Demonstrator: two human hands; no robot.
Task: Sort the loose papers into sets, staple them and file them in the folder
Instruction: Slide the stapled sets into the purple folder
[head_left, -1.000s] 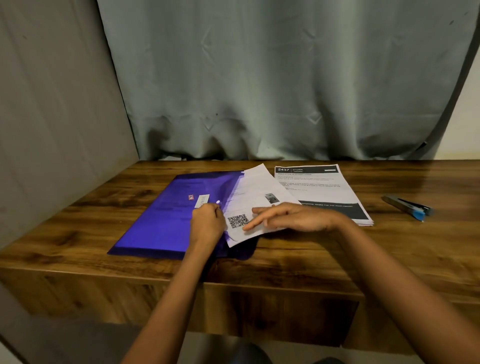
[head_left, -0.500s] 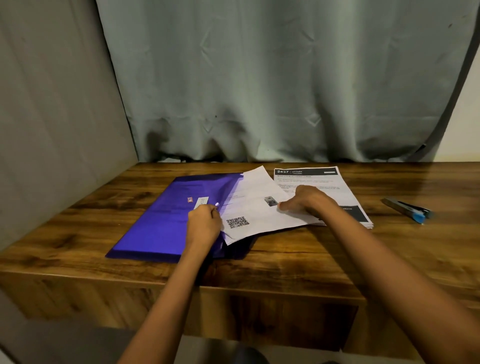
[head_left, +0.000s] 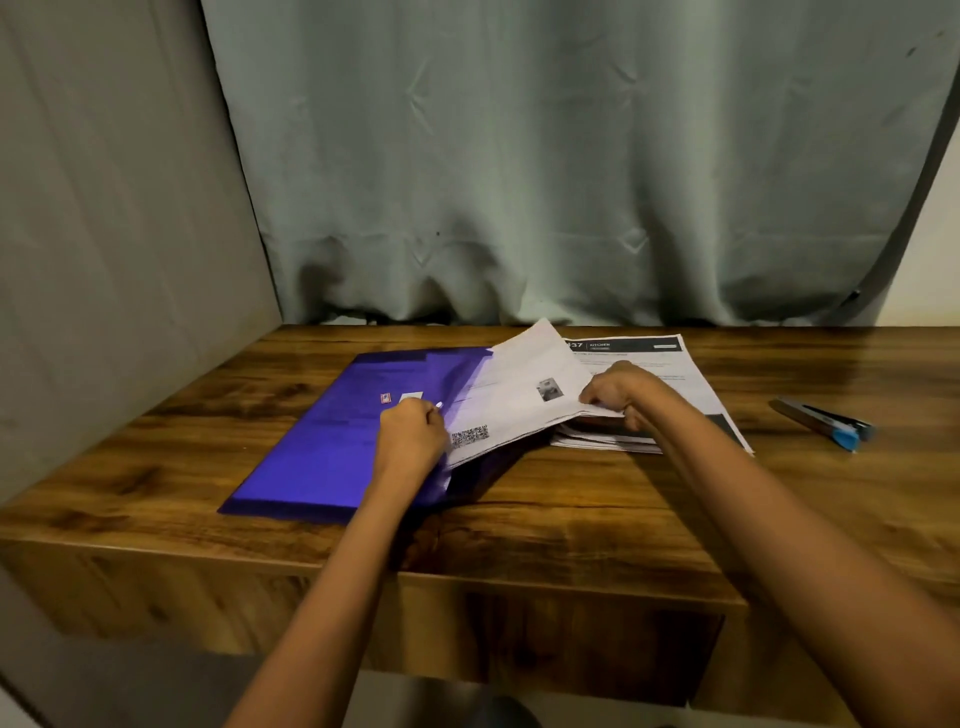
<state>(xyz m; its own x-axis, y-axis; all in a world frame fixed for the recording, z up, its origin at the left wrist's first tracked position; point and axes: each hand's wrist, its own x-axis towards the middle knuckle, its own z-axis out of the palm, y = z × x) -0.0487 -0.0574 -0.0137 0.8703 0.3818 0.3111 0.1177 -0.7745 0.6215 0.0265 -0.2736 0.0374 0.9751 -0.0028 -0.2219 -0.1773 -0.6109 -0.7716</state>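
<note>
A purple folder (head_left: 332, 441) lies flat on the wooden desk (head_left: 571, 519), left of centre. My left hand (head_left: 410, 434) grips the folder's front flap edge, fingers curled. A white paper set with a QR code (head_left: 519, 400) sticks halfway out of the folder, tilted up to the right. My right hand (head_left: 621, 389) pinches that set's right edge and holds it lifted. Beneath it a stack of printed papers (head_left: 680, 395) with a black header lies on the desk. A grey and blue stapler (head_left: 826, 421) rests at the right.
A grey curtain (head_left: 519, 182) hangs behind the desk and a grey wall panel (head_left: 104, 260) closes off the left side. The desk's front edge runs just below the folder.
My right hand slid from the QR code corner to the paper set's right edge, then curled round it and raised it off the stack. My left hand stayed on the folder.
</note>
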